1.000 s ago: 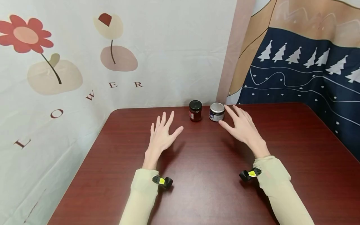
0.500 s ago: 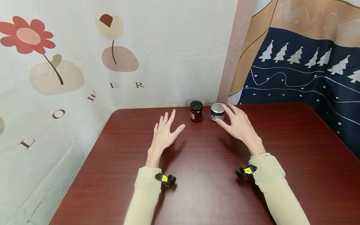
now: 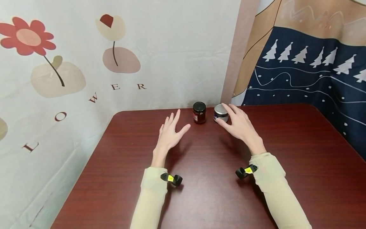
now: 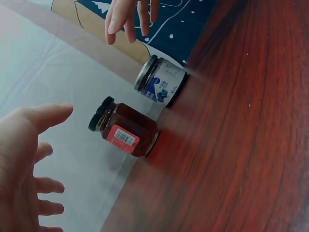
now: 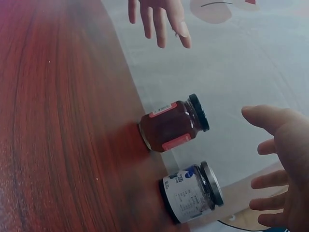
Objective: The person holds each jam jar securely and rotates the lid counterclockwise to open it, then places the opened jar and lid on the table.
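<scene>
Two glass jars stand upright side by side near the far edge of the table. The taller jar (image 3: pixel 199 113) has a black lid, dark red-brown contents and a red label with a barcode (image 4: pixel 124 137). To its right is a squat jar (image 5: pixel 189 195) with a silver lid and a white and blue label. My left hand (image 3: pixel 168 135) is held over the table left of the taller jar, fingers spread, holding nothing. My right hand (image 3: pixel 241 125) hovers at the squat jar, thumb and fingers spread and partly covering it in the head view; the right wrist view shows a gap between them.
The dark red wooden table (image 3: pixel 200 190) ends at a pale wall cloth (image 3: pixel 177 57) with flower prints right behind the jars. A navy cloth (image 3: pixel 300 76) with white trees hangs at the right. Both sleeves carry a small black wrist camera (image 3: pixel 175 180).
My right hand has shifted left and slightly away from me, now overlapping the squat jar more. My left hand has moved a little right and forward. Both jars stay put.
</scene>
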